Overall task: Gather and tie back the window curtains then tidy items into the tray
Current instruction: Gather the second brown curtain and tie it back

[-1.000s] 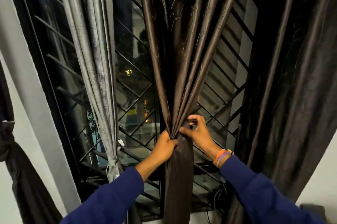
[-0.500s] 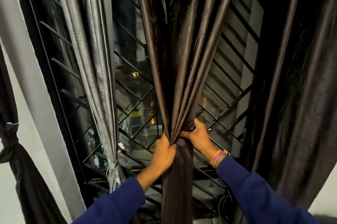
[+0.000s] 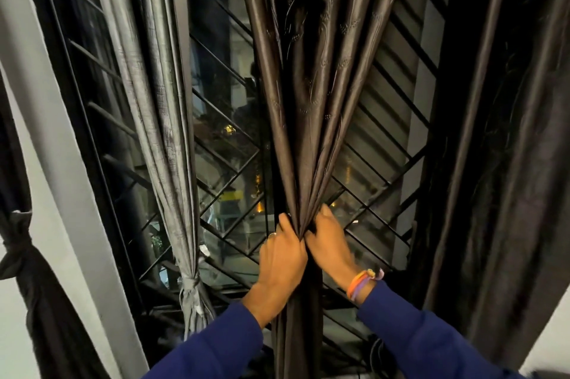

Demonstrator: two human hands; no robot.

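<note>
Both hands clench the gathered brown curtain (image 3: pixel 311 119) at centre: left hand (image 3: pixel 282 258) and right hand (image 3: pixel 330 246) side by side, fingers wrapped round the bunch. Grey curtain (image 3: pixel 163 119) hangs knotted left.

A black metal grille (image 3: pixel 234 162) of crossing diagonal bars covers the window glass from about ten o'clock down to four o'clock. Through the glass near the centre, small yellow lights (image 3: pixel 229 128) glow in the dark outside. A pale wall strip (image 3: pixel 58 144) slants from nine o'clock down toward seven o'clock. At five o'clock a dark cable (image 3: pixel 374 351) loops low by the sill.
</note>
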